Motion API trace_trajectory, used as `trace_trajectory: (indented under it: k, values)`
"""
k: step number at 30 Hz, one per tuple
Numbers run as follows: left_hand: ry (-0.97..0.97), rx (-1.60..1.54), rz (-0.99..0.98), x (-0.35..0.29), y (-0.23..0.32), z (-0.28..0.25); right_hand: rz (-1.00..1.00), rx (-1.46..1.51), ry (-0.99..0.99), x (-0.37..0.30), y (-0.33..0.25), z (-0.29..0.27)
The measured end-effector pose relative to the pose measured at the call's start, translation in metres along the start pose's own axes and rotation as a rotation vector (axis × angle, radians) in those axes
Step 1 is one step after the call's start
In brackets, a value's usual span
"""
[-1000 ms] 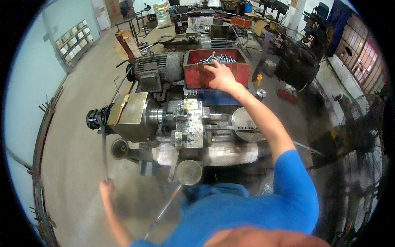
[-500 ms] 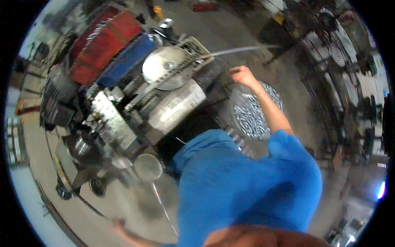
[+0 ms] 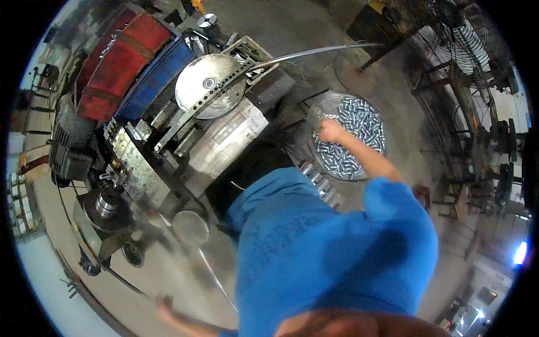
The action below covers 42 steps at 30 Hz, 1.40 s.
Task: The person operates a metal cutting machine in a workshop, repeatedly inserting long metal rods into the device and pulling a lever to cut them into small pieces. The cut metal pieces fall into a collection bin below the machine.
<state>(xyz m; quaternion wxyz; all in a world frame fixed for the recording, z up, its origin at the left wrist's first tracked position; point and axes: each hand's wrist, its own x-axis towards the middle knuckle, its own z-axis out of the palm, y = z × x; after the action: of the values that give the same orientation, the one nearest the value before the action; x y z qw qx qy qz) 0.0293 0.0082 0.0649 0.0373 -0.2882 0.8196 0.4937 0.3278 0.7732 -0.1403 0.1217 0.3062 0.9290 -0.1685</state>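
Note:
My right hand (image 3: 331, 130) hangs over the left part of a wide round basket (image 3: 317, 110). The basket is filled with short shiny metal cylinders (image 3: 359, 118). The fingers are curled in, and what they hold, if anything, is hidden. My left hand (image 3: 165, 308) is stretched out low on the left, away from the machine and smeared by motion, so its fingers cannot be made out. In front of me stands a machine with a large round metal disc (image 3: 193, 84) and a perforated metal bar (image 3: 209, 100) across it.
A red bin (image 3: 120, 64) and a blue bin (image 3: 154, 78) stand beyond the machine. A pale hose or rod (image 3: 320, 50) arches right from it. A fan (image 3: 463, 48) stands at far right. Near my left are a round stool top (image 3: 191, 227) and a metal chuck-like part (image 3: 108, 203).
My right hand has come down and toward me, from beyond the basket to over the metal cylinders. My left hand stays out at lower left. The view has shifted slightly.

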Motion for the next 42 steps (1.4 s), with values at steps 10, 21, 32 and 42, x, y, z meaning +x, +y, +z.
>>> trace_trajectory:
  k: [10,21,32,42]
  values:
    - [-0.081,-0.003,0.058,0.044,-0.028,-0.020,0.254,-0.110,-0.135,0.006,-0.055,-0.004]
    - [0.014,0.129,0.156,0.035,-0.023,-0.019,0.360,-0.101,-0.099,0.010,-0.036,-0.002]
    - [0.035,0.017,0.194,0.044,-0.053,-0.026,-0.289,1.121,0.320,-0.029,-0.123,-0.195]
    - [0.081,0.242,0.307,0.010,-0.037,-0.021,-1.144,0.481,0.036,0.046,-0.423,-0.224]
